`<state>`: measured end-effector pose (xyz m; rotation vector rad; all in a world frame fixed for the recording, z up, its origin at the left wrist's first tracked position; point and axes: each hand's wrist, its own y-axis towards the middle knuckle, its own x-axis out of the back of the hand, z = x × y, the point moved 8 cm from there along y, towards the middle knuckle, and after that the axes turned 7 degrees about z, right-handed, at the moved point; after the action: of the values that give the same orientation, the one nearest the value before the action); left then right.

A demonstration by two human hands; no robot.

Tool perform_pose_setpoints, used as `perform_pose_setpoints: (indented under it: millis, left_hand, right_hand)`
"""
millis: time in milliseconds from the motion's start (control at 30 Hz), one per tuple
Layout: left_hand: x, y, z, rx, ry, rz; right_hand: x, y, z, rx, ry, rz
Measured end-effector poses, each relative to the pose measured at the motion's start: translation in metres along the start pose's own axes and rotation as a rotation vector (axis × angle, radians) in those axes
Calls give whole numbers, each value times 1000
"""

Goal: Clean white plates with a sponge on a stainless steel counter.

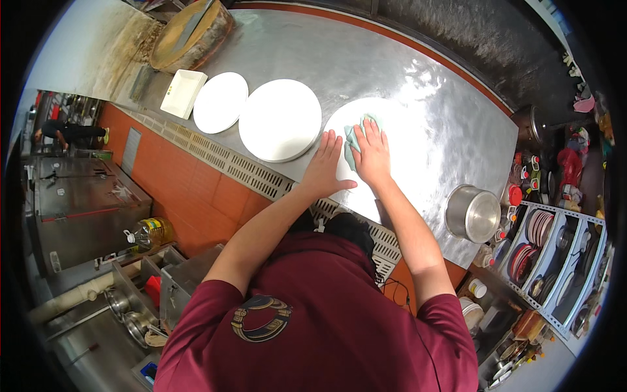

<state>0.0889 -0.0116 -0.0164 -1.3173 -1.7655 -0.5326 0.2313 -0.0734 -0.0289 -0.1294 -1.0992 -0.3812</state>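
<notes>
My right hand (373,154) lies flat over a pale green cloth (351,142), pressing it onto a large round white plate (343,115). At the near left rim of that plate is my left hand (323,166), palm down, with its thumb spread from the fingers; it seems to touch the rim. Glare on the steel table (294,44) blurs the plate's right side. To the left stands a stack of large round white plates (280,120). Beyond it come smaller white plates (220,103) and a stack of rectangular white dishes (183,93).
A cleaver (193,24) rests on a round wooden chopping block (161,54) at the table's far left. A steel pot (472,213) stands near the right end. Shelves of plates (543,259) are at right. Another person (73,132) bends over at far left.
</notes>
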Motion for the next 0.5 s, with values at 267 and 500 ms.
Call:
perform_pose_setpoints:
  millis: [267, 500]
  left_hand:
    - [0, -3, 5, -16, 64, -53]
    - [6, -3, 1, -59, 51, -97]
  right_hand:
    - [0, 2, 7, 7, -25, 19]
    - [4, -2, 5, 2, -21, 49]
